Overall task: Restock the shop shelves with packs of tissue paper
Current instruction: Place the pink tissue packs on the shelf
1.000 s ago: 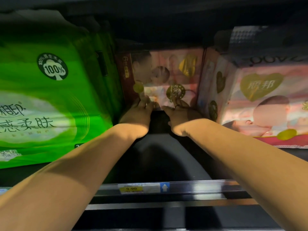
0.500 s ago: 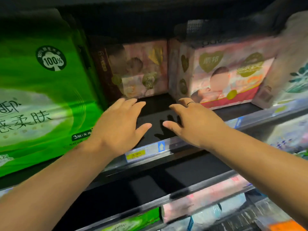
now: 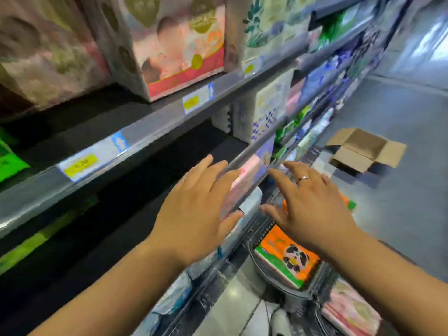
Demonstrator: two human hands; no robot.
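My left hand (image 3: 194, 207) and my right hand (image 3: 310, 202) hover empty, fingers spread, in front of the shelf edges. Below my right hand a grey basket (image 3: 274, 280) on the floor holds an orange pack of tissue paper with a panda (image 3: 288, 258). A second basket at the lower right holds a pink pack (image 3: 351, 309). On the upper shelf (image 3: 155, 124) stand two pink tissue packs: one set back at the left (image 3: 48, 52), blurred, and one at the shelf front (image 3: 177, 44).
Green packs (image 3: 9, 158) sit at the far left. More tissue packs fill the shelves toward the right. An open cardboard box (image 3: 366, 149) lies on the grey aisle floor. Price labels (image 3: 80, 163) line the shelf rail.
Both hands let go of the pink pack at the shelf back and drew out of the shelf. The view swung down and right, bringing the baskets and the aisle floor into sight.
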